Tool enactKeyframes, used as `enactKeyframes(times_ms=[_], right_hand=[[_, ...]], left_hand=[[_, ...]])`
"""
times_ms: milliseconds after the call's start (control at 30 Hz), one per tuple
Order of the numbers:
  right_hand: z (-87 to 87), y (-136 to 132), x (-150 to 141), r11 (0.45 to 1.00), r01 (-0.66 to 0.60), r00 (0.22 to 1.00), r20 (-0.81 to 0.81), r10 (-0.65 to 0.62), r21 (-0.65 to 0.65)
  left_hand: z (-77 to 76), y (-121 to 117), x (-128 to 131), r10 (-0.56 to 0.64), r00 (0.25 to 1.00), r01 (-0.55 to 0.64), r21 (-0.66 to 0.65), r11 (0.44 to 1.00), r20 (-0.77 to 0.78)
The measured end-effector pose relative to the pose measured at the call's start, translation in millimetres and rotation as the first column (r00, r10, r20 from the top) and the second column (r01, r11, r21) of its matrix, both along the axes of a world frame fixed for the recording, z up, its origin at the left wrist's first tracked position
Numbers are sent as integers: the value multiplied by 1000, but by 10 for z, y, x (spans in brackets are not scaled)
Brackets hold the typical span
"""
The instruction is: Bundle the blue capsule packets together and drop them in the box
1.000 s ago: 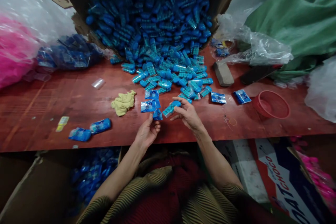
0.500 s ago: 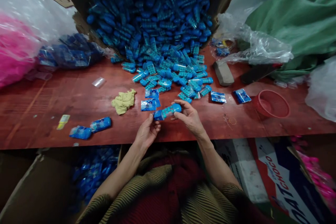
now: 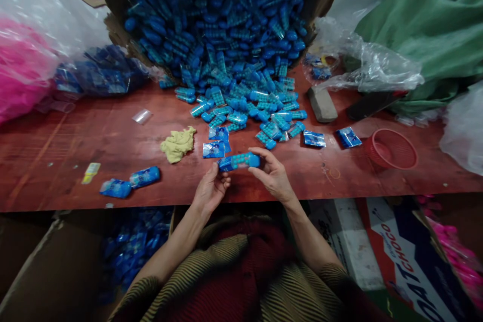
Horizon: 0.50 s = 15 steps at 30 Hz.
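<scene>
Between my hands lies a small clear bottle (image 3: 240, 161) with turquoise balls inside and a blue cap at its right end. A blue printed sleeve (image 3: 225, 164) covers its left end. My left hand (image 3: 212, 187) pinches the sleeve between thumb and fingers. At the cap, my right hand (image 3: 273, 175) grips the bottle with thumb and forefinger. Just beyond them are flat blue printed sleeves (image 3: 213, 150) on the table. Two bottles covered in blue sleeves (image 3: 145, 176) rest at the left. Behind, a heap of similar bottles (image 3: 241, 95) spills from a cardboard box.
A yellow crumpled lump (image 3: 178, 145) sits left of the sleeves on the red table (image 3: 75, 136). To the right are a grey block (image 3: 322, 104), more blue packets (image 3: 314, 139) and a red basket (image 3: 391, 149). Plastic bags (image 3: 22, 70) stand at the far left.
The bottle has turned from slanting to nearly level, and its balls show more plainly. My right thumb and forefinger have opened a little wider at the cap.
</scene>
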State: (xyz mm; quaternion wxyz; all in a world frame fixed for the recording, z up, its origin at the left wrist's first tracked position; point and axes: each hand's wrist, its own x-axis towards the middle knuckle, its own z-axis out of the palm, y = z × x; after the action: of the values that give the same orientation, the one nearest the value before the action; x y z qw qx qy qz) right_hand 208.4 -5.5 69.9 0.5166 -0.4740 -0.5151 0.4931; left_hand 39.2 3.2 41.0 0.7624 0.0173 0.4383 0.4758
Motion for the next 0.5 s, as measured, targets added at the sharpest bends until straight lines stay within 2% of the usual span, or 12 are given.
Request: enactKeyframes(times_ms=[100,300,500], right_hand=[[-29,-36,-27,999,26,1000,0,-26,28],[-107,-77,-57,993,55,989,-132,-70,-108],[-107,-84,-48,997,60,992,-110,-66,-54]], left_hand=[[15,0,13,10,1000,-10,-6,1000,-21],[30,14,6,15,998,-14,15,1000,-56],[30,15,14,4,998,-3,21,1000,-60]])
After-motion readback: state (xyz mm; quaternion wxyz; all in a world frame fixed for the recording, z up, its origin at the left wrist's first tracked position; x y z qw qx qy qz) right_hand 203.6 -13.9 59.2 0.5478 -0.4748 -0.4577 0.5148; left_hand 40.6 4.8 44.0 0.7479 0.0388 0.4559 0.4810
